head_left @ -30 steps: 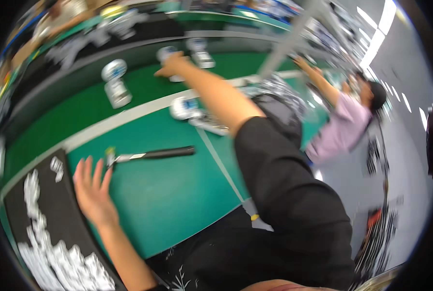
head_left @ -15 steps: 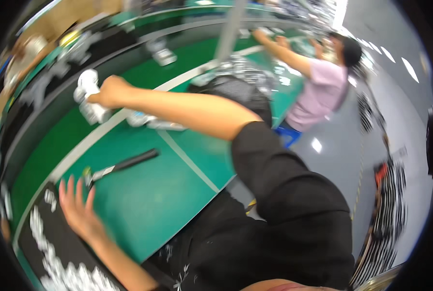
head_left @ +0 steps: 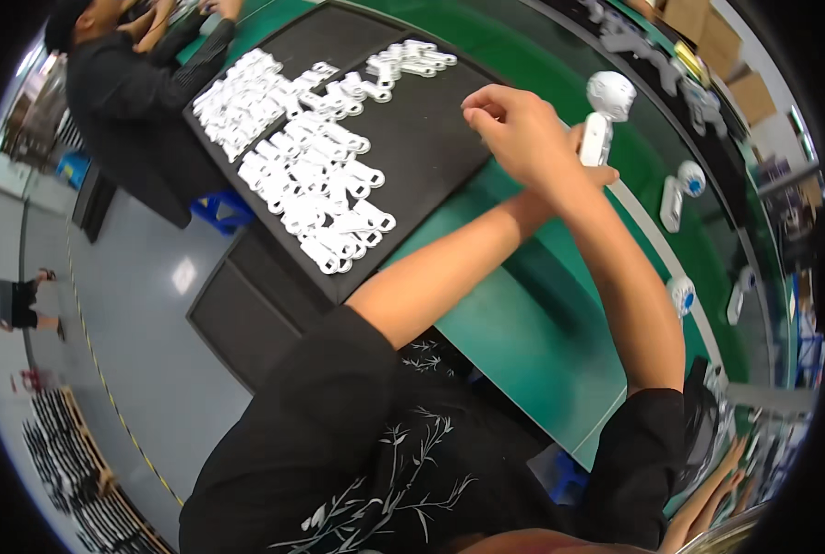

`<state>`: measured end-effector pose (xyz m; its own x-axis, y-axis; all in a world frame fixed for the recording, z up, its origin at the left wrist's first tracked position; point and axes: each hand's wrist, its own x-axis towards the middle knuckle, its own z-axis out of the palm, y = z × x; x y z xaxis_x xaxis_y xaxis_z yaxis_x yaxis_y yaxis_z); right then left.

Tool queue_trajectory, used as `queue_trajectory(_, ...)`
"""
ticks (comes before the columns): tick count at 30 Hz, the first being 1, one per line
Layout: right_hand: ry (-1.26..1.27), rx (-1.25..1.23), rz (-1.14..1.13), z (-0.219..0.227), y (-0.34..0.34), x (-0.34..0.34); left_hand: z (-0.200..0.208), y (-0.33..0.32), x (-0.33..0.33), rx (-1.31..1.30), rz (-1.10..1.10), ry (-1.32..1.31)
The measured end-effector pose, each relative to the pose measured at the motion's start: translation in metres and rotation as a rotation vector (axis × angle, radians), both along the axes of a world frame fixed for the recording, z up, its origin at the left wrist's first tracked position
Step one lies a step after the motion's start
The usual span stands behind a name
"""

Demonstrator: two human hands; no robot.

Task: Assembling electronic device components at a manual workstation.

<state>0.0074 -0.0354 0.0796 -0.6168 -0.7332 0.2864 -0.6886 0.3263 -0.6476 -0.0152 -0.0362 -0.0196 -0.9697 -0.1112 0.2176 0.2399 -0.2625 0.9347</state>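
Note:
My left hand (head_left: 599, 168) is closed round the handle of a white handheld fan (head_left: 610, 97), whose round ribbed head points up and away. Most of that hand hides behind my right wrist, as my forearms cross. My right hand (head_left: 521, 129) hangs in front, over the right edge of a black tray (head_left: 431, 138). Its fingers are loosely bent, with a gap between them and nothing visible in it. To its left, many white oblong plastic parts (head_left: 311, 171) with round ends lie in rows and heaps on the tray.
Similar white fans with blue hubs (head_left: 690, 180) lie on the green belt (head_left: 648, 189) at the right. A co-worker (head_left: 126, 92) in dark clothes works beyond the tray at the far left. Another person's arms (head_left: 717, 494) show at the lower right. A blue stool (head_left: 220, 210) stands left.
The view has swung left, bringing the tray into the middle. The fan was in my right hand and is now in my left. The black-handled tool has left view.

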Motion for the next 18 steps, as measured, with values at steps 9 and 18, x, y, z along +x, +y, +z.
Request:
queue_trajectory(9, 0.344, 0.19, 0.059, -0.064, -0.119, -0.115, -0.056, -0.002, -0.031, -0.024, 0.205, 0.405)
queue_trajectory(18, 0.52, 0.218, 0.131, -0.084, -0.146, -0.102, -0.089, 0.0, -0.075, 1.169, -0.686, 0.313)
